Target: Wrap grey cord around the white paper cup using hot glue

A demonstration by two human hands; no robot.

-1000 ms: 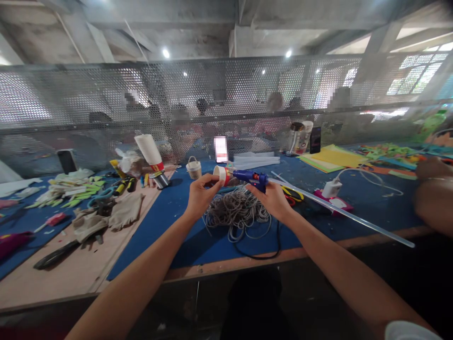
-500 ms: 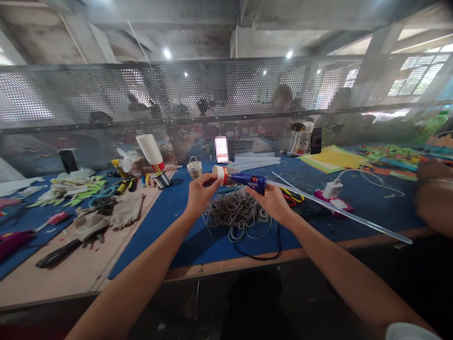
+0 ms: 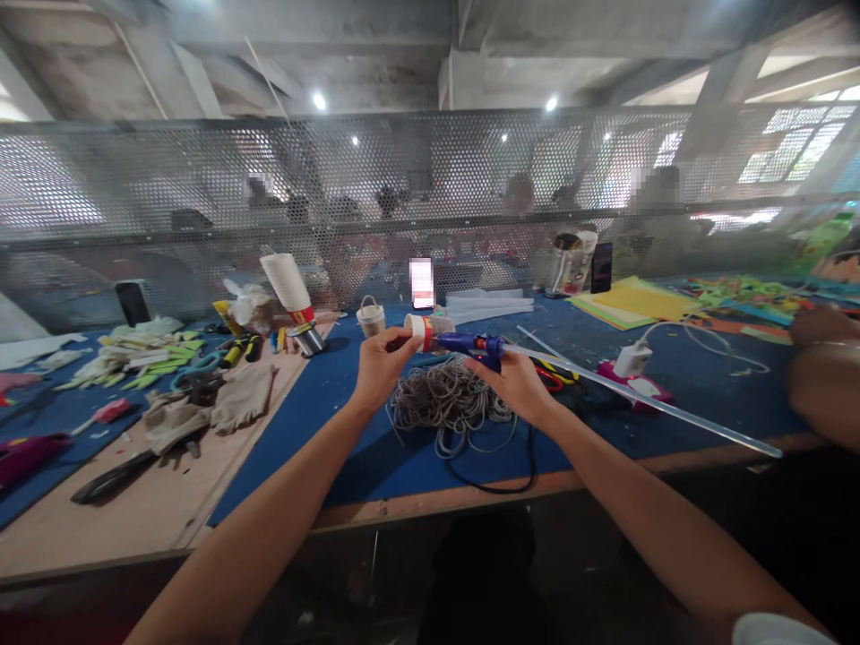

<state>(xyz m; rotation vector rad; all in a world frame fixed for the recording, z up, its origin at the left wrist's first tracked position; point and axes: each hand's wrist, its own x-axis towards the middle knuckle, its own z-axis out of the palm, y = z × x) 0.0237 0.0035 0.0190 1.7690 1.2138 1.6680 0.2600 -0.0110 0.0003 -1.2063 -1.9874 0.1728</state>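
My left hand (image 3: pixel 384 361) is closed on a small paper cup (image 3: pixel 419 332), white with a red band, held tilted on its side above the table. In my right hand (image 3: pixel 519 383) is a blue hot glue gun (image 3: pixel 470 343), its nozzle pointing left, at or very near the cup; whether they touch I cannot tell. A long clear glue stick (image 3: pixel 645 396) sticks out of the gun's back toward the right. Below both hands lies a tangled heap of grey cord (image 3: pixel 450 403). Behind my left hand stands a small cup with a handle (image 3: pixel 370 316), wrapped in pale cord.
A stack of paper cups (image 3: pixel 286 279) leans at back left. Work gloves (image 3: pixel 243 399), scissors and paper scraps lie left. A lit phone (image 3: pixel 422 283) stands against the mesh screen (image 3: pixel 470 170). Yellow paper (image 3: pixel 628 298) and a power socket (image 3: pixel 638 381) are right; another person's arm (image 3: pixel 826 372) is at the edge.
Almost nothing differs. The view has shifted very slightly, and the glue stick's far end sits a little higher. Both hands keep the same grip.
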